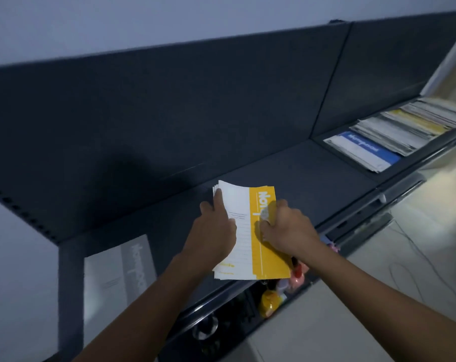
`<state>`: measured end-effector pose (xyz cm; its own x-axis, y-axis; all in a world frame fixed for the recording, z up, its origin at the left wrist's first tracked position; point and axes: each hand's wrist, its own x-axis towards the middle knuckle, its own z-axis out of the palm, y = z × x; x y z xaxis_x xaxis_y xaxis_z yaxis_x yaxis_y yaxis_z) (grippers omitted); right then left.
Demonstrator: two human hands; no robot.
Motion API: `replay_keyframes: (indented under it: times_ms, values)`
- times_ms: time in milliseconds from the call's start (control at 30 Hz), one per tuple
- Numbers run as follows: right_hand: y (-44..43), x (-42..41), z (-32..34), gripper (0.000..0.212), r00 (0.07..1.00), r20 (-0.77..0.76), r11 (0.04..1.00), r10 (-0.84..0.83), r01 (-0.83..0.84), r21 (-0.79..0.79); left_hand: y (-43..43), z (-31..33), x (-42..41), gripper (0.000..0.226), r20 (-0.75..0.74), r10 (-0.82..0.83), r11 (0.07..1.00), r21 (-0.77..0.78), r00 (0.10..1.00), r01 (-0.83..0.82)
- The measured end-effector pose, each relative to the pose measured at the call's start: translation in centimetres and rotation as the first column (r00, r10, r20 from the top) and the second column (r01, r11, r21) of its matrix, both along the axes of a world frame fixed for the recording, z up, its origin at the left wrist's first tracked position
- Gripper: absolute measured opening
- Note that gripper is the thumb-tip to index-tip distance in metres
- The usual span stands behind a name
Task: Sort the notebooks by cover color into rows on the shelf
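While both hands hold it, the stack of yellow notebooks [267,259] sits near the middle of the view, just toward 5 o'clock. Its top cover is white with a broad yellow band. It hangs over the front part of the dark shelf [313,173], with its near end reaching past the shelf's front edge; I cannot tell whether it touches the shelf.

The left hand [216,231] grasps the stack's white side at 9 o'clock, its fingers [219,197] laid along the top corner. The right hand [287,226] has its fingers curled onto the yellow band at 3 o'clock, gripping the covers there.

At 8 o'clock a gray notebook [119,278] lies flat on the shelf, well apart from the stack. At 2 o'clock, on the next shelf section, a blue notebook [365,150] lies on a pile, just beside a row of mixed notebooks [409,126]. Under the shelf's front edge, at 5 o'clock, stand a yellow bottle [268,301] and a pink one [297,275].
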<state>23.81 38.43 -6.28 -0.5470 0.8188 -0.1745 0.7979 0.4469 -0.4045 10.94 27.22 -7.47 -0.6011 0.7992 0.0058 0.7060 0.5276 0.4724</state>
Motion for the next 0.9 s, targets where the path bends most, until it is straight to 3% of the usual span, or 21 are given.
replay_keyframes:
  times_ms: [467,900]
  values:
    - [21.9,19.1,1.1,0.035,0.983,-0.087,0.984,-0.161,0.167,0.068,24.7,2.5,16.3,0.072,0.072,-0.196,0.98,0.035,0.978,0.194]
    - [37.3,27.1,0.9,0.045,0.933,-0.065,0.933,-0.355,0.357,0.033,44.0,2.0,23.0,0.073,0.075,-0.359,0.933,0.02,0.93,0.358]
